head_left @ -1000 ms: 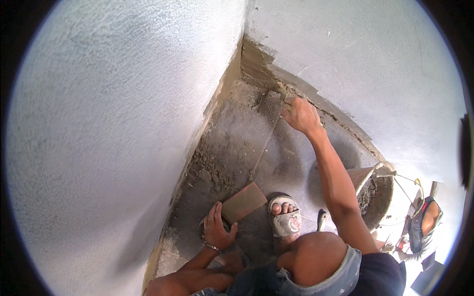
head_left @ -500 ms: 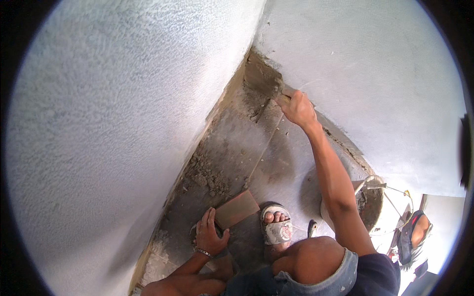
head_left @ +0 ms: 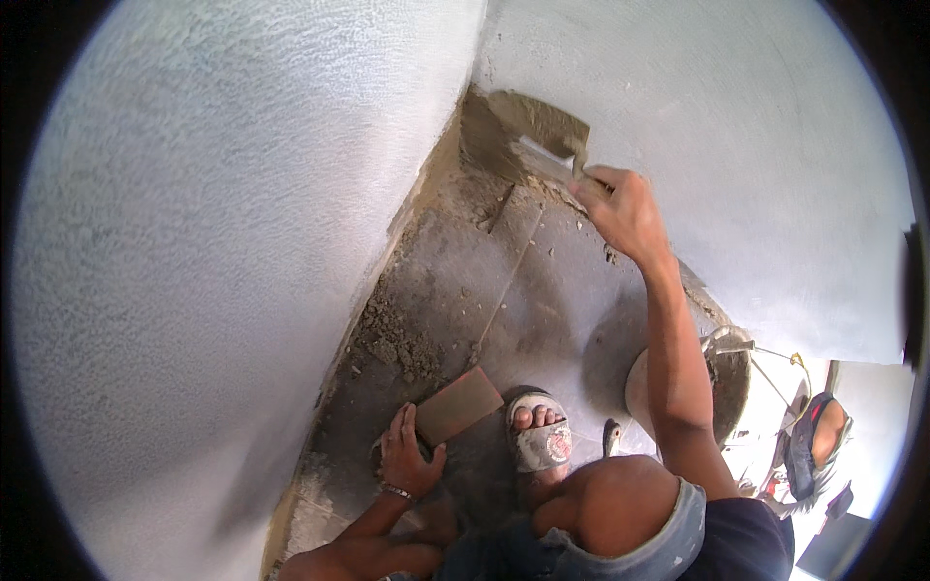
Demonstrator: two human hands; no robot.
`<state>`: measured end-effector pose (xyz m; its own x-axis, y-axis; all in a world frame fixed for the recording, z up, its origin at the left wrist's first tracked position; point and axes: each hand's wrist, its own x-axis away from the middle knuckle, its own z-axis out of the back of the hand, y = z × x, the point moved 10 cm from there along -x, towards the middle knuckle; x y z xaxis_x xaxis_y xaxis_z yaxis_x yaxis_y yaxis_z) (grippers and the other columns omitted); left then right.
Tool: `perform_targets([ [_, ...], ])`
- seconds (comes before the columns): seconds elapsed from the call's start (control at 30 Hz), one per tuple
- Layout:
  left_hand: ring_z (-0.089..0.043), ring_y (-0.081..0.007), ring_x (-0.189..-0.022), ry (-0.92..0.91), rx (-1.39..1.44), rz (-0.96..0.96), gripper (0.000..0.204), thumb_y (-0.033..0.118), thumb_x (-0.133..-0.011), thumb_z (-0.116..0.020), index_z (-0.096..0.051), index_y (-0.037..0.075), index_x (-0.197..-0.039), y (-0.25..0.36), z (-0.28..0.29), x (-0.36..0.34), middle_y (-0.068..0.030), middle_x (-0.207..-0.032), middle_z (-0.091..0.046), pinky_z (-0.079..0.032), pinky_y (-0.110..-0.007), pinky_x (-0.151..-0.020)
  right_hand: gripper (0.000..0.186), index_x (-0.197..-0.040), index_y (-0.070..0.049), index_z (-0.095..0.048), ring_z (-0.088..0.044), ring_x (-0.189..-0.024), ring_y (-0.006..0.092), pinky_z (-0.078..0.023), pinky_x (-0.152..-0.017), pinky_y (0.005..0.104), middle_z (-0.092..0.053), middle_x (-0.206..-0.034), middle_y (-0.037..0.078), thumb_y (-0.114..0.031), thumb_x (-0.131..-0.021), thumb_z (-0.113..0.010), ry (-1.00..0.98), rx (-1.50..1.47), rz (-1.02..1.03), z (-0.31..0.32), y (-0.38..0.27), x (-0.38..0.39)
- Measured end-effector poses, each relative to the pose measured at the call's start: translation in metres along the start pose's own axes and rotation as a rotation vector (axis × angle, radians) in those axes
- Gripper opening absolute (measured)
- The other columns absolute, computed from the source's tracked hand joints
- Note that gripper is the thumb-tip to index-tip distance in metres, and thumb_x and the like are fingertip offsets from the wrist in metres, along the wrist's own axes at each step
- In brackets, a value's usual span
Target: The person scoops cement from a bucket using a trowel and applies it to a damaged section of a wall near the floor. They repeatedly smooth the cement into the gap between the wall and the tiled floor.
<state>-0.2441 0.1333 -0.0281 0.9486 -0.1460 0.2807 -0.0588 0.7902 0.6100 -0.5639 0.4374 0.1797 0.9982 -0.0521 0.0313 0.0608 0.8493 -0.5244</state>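
My right hand point(head_left: 625, 213) is closed round the handle of a trowel point(head_left: 549, 158), low in the corner where two walls meet. Its blade is against a strip of wet, brown-grey mortar point(head_left: 542, 114) at the foot of the right wall. My left hand point(head_left: 412, 463), with a bracelet at the wrist, lies low with fingers spread over something dark, mostly hidden. Beside its fingertips is a rectangular brown tile piece point(head_left: 458, 405) with a reddish edge; whether the hand touches it, I cannot tell.
Crumbled mortar point(head_left: 392, 339) lies along the left wall. My sandalled foot point(head_left: 540, 431) stands right of the tile. A tool handle point(head_left: 611, 438) sticks up near my knee. Behind my right forearm stands a mortar-smeared bucket point(head_left: 731, 387). Part of another person point(head_left: 823, 436) shows at right.
My right hand and the trowel have moved right, away from the corner. The wet mortar on the right wall now reaches further right. My left hand stays beside the tile.
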Motion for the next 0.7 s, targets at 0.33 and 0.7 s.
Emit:
perform_targets([
  [0.33, -0.039, -0.0454, -0.136, 0.107, 0.082, 0.128, 0.094, 0.034, -0.083, -0.072, -0.023, 0.000, -0.156, -0.013, 0.007, -0.018, -0.0279, -0.148, -0.036, -0.032, -0.058, -0.110, 0.037, -0.102, -0.002, -0.071, -0.066, -0.079, 0.0288, -0.051, -0.074, 0.0408, -0.069, -0.084, 0.015, -0.035, -0.086, -0.076, -0.380, 0.304, 0.085, 0.077, 0.086, 0.165],
  [0.7, -0.034, -0.0445, -0.140, -0.005, -0.252, 0.130, 0.091, 0.031, -0.082, -0.077, -0.029, 0.004, -0.155, 0.051, 0.042, -0.080, -0.0233, -0.153, -0.027, -0.031, -0.055, -0.114, 0.025, -0.094, -0.001, -0.073, -0.068, -0.088, 0.0387, -0.053, -0.081, 0.0463, -0.070, -0.088, 0.022, -0.020, -0.078, -0.075, -0.198, 0.572, -0.683, 0.194, 0.226, 0.345],
])
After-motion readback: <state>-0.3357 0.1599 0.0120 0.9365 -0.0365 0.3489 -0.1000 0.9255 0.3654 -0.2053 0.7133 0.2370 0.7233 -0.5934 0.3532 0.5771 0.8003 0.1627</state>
